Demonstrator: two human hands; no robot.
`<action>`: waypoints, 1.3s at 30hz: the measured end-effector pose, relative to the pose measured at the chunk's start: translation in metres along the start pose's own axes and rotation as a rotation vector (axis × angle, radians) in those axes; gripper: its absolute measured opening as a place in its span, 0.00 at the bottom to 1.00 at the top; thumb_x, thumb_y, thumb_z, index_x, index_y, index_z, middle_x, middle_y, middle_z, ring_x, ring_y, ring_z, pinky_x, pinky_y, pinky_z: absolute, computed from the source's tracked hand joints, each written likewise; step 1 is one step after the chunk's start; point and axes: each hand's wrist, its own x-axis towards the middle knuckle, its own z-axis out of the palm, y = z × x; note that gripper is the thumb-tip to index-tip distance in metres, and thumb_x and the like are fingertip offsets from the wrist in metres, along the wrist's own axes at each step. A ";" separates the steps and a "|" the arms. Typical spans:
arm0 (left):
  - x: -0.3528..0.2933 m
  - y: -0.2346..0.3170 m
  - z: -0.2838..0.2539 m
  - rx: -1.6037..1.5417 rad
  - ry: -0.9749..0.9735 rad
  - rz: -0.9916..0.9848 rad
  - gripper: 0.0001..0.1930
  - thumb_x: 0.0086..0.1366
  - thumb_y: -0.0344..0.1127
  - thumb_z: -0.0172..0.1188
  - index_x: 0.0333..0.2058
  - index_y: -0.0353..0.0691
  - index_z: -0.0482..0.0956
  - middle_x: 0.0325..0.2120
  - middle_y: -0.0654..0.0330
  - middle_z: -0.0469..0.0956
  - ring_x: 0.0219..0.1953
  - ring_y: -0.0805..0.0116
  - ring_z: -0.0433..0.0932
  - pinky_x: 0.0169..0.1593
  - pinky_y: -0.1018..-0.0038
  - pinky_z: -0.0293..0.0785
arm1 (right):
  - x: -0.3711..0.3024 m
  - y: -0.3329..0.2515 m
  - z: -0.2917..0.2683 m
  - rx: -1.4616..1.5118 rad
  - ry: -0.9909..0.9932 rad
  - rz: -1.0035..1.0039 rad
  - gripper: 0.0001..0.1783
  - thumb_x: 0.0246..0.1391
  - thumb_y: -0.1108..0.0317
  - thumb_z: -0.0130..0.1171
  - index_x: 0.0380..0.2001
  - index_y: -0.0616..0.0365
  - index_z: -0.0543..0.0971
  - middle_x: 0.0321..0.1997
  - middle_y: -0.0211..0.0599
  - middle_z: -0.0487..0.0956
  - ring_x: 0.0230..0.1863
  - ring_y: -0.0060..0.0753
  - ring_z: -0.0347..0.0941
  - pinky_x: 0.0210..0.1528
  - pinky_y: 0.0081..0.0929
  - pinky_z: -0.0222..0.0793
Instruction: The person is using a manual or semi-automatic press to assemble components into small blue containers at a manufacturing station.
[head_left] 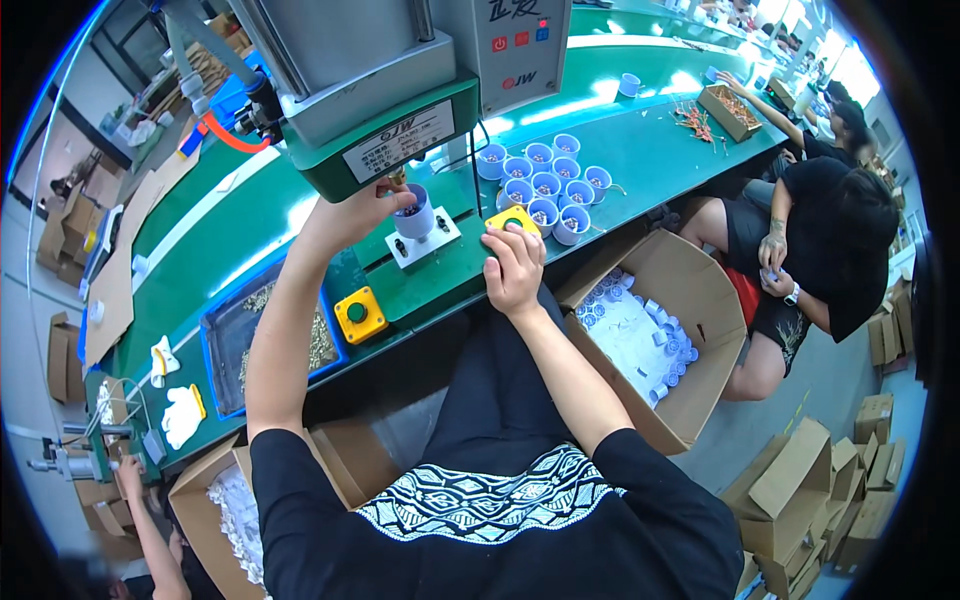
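My left hand (370, 210) reaches under the press head (400, 140), its fingertips closed together over the rim of a pale lilac cup (415, 215). What they pinch is too small to make out. That cup stands on a metal fixture plate (425, 243) on the green bench, with small dark and brass-coloured bits inside. My right hand (515, 270) lies with fingers extended on a yellow box with a green push button (512, 220), partly covering it. Beyond it, several similar cups (546, 184) stand grouped, with small parts and wires inside.
A blue-rimmed tray (225, 345) of small brass-coloured parts lies left, beside another yellow button box (360, 315). White gloves (183, 415) rest near the bench edge. An open carton (700, 400) holds several lilac pieces at right, next to a seated co-worker (820, 240).
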 end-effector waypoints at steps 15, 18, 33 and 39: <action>0.041 -0.051 0.027 -0.130 -0.143 0.099 0.15 0.55 0.39 0.75 0.34 0.34 0.85 0.31 0.57 0.84 0.33 0.68 0.80 0.42 0.68 0.77 | 0.007 0.007 -0.006 0.004 -0.042 -0.031 0.19 0.64 0.57 0.50 0.44 0.57 0.84 0.52 0.39 0.83 0.58 0.48 0.73 0.66 0.48 0.60; 0.040 -0.056 0.028 -0.123 -0.004 0.226 0.15 0.50 0.42 0.76 0.34 0.42 0.86 0.27 0.58 0.85 0.31 0.64 0.83 0.38 0.69 0.79 | 0.003 0.005 -0.004 0.031 -0.003 -0.076 0.19 0.65 0.58 0.48 0.44 0.58 0.84 0.52 0.40 0.82 0.58 0.49 0.73 0.66 0.48 0.59; -0.158 -0.113 0.102 0.141 0.669 0.127 0.04 0.63 0.28 0.67 0.36 0.35 0.84 0.35 0.51 0.84 0.39 0.54 0.82 0.46 0.62 0.77 | 0.041 -0.003 -0.021 0.120 -0.110 0.001 0.18 0.51 0.64 0.66 0.46 0.56 0.82 0.44 0.42 0.80 0.46 0.48 0.77 0.51 0.44 0.70; -0.146 -0.098 0.110 0.229 0.665 0.256 0.04 0.61 0.25 0.67 0.34 0.31 0.83 0.31 0.50 0.83 0.39 0.49 0.81 0.46 0.58 0.77 | 0.059 0.006 -0.043 0.015 -0.134 0.028 0.16 0.59 0.61 0.60 0.46 0.58 0.80 0.40 0.42 0.82 0.42 0.49 0.79 0.51 0.43 0.71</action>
